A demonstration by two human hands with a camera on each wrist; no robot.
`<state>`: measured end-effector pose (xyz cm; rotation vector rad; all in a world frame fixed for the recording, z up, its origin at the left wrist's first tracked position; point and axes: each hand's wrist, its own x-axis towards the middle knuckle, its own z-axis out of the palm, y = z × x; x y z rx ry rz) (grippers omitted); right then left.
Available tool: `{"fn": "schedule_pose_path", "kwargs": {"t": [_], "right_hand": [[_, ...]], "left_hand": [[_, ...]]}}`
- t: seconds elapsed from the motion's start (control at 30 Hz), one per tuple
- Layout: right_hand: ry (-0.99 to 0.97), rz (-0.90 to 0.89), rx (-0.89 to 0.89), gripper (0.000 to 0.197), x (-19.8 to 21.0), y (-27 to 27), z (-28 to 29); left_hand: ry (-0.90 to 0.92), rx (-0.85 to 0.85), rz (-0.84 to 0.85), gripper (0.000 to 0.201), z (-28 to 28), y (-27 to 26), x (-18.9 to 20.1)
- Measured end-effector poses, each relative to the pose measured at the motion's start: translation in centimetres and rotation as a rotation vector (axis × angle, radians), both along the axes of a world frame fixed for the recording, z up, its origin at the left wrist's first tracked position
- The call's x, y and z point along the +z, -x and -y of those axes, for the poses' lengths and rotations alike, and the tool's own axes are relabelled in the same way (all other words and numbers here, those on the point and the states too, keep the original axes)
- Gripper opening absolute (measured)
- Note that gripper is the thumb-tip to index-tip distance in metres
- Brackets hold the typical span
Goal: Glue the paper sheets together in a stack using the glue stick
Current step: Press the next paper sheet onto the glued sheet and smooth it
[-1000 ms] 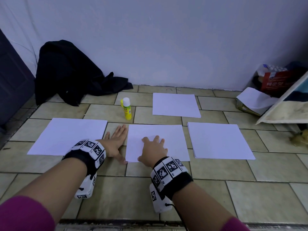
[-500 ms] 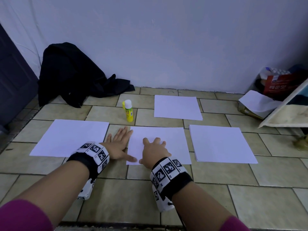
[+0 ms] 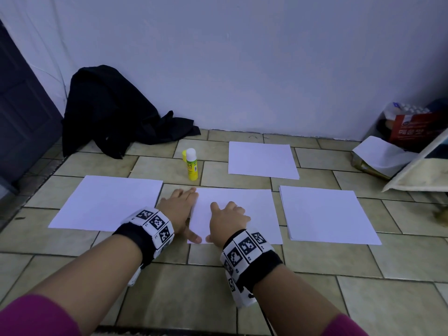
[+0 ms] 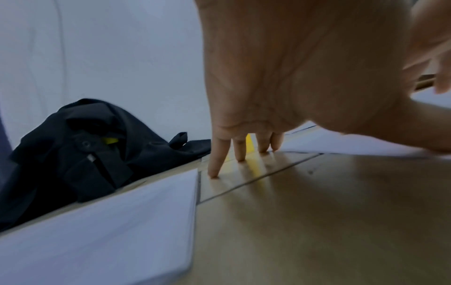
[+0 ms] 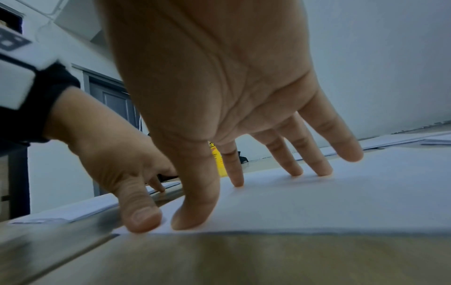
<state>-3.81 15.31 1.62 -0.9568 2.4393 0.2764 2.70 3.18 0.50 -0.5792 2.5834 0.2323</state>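
Middle sheet [image 3: 238,209]: lying flat on the tiled floor [image 3: 169,287] directly in front of the person, between the left sheet [image 3: 106,202] and the right-hand stack [image 3: 324,212]; both hands are working at its left near corner.

Right hand [image 3: 228,220]: resting on the middle sheet with fingers spread and straight, fingertips [image 5: 238,182] pressing down on the paper, thumb touching near the corner. Judged purpose: pinning the sheet so it is not sliding on the smooth tile.

Left hand [image 3: 180,209]: lying flat beside the sheet's left edge, fingers extended and close together, their tips [image 4: 214,174] touching the floor; the thumb is reaching onto the paper's near corner, just beside the right thumb. Nothing is being gripped. Judged purpose: squaring the edge or getting ready to lift the corner; which of the two cannot be told.

Glue stick [image 3: 191,164]: standing upright on the floor just beyond the middle sheet's far left corner, white cap on, untouched, within easy reach of the left hand.

Far sheet [image 3: 263,160]: lying apart, beyond the middle sheet, near the wall.

Right-hand stack: showing several layered edges, so more than one sheet is lying there.

Progress: appearing early; papers are lying in separate places.

Risk: thin paper is likely creasing if the corner is lifted carelessly.

Surroundings: a black garment [image 3: 114,112] is slumping against the wall at the left.
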Motion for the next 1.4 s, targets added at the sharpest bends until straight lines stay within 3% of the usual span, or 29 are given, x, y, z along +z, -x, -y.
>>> {"fn": "schedule_pose_path", "kwargs": {"t": [0.17, 0.33, 0.67, 0.9, 1.0, 1.07, 1.13, 1.27, 1.4], "right_hand": [[0.093, -0.033, 0.164, 0.08, 0.0, 0.0, 1.3], [0.18, 0.21, 0.34, 0.11, -0.2, 3.2, 1.0], [0.163, 0.193, -0.01, 0.109, 0.0, 10.4, -5.7], [0.143, 0.079, -0.149, 0.103, 0.4, 10.6, -5.7], [0.04, -0.124, -0.127, 0.087, 0.6, 9.5, -4.5], [-0.012, -0.263, -0.085, 0.058, 0.9, 8.6, -4.3], [-0.038, -0.273, -0.023, 0.04, 0.7, 7.8, -4.1], [0.064, -0.11, 0.08, 0.045, 0.2, 6.1, -3.4], [0.107, -0.062, 0.018, 0.05, 0.1, 4.8, -2.7]], "left_hand": [[0.032, -0.001, 0.065, 0.13, -0.3, 0.0, -0.3], [0.029, -0.03, 0.076, 0.13, 0.3, 0.0, -0.7], [0.03, -0.046, 0.137, 0.132, 0.7, 0.2, -0.8], [0.05, -0.046, 0.129, 0.129, 0.6, 0.1, -0.8], [0.08, -0.052, 0.145, 0.115, 0.5, 0.1, 0.0], [0.11, -0.051, 0.179, 0.103, 0.2, 0.4, 1.2], [0.151, -0.067, 0.165, 0.1, -0.5, 1.3, 2.3], [0.065, -0.178, -0.123, 0.08, -3.6, 2.7, 2.9], [0.027, -0.274, -0.064, 0.044, -5.1, 2.6, 2.3]]}}
